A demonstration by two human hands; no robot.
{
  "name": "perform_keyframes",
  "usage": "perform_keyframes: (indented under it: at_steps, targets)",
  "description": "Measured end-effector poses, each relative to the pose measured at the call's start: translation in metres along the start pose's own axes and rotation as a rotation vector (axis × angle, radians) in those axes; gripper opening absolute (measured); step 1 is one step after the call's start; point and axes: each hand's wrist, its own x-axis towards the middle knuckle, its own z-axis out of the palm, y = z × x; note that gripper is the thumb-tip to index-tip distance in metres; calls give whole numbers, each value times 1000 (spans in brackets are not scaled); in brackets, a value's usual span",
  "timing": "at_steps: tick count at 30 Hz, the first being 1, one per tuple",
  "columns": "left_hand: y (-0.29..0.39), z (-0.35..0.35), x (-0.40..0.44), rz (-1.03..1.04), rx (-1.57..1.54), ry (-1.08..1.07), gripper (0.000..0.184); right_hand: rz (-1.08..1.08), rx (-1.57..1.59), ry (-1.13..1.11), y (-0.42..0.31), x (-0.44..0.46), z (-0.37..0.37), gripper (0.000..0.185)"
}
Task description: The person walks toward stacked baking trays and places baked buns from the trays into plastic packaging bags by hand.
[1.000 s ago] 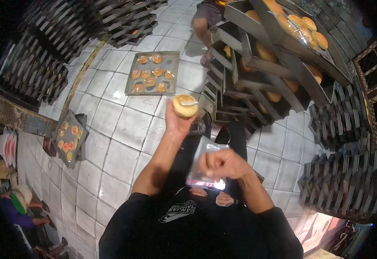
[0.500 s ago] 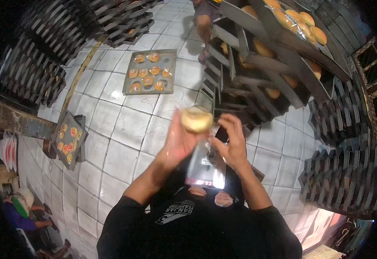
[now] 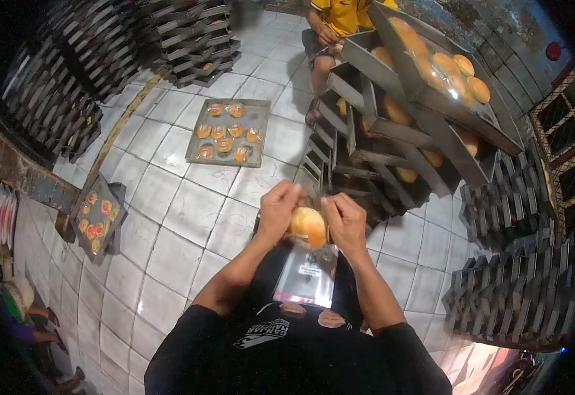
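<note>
A round golden bun (image 3: 308,226) hangs in a clear plastic bag between my two hands, above my lap. My left hand (image 3: 278,209) is closed in a pinch on the bag's left upper side. On the other side, my right hand (image 3: 344,218) pinches the bag's right upper edge. Below the bun, a stack of flat clear plastic bags (image 3: 306,275) with printed labels lies on my lap. Ahead on the tiled floor, a metal tray (image 3: 257,155) holds several wrapped buns (image 3: 224,145).
Tall crossed stacks of metal trays (image 3: 432,125) with buns rise at the front right. More stacks (image 3: 518,296) stand at the right and far left. A small tray (image 3: 96,243) of decorated items lies left. A person in yellow (image 3: 343,18) sits beyond; another person is at lower left.
The bun has gone from my left palm into a clear bag between both hands. My right hand has closed on the bag. The view has tilted up, showing more of the person in yellow.
</note>
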Motion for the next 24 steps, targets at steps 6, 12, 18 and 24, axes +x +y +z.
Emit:
perform_keyframes:
  at_steps: [6,12,18,24]
  targets:
    - [6,-19,-7,111,362,273,23,664,680,-146,18,13,-15,30]
    - [-61,-47,-71,-381,-3,132,19,942,532,-313,65,-96,29,24]
    - [1,-3,-28,-220,-67,-42,18,596,877,36,-9,-71,-3,46]
    - [28,53,1,-181,-393,59,45,-682,-368,361,-59,38,-159,70]
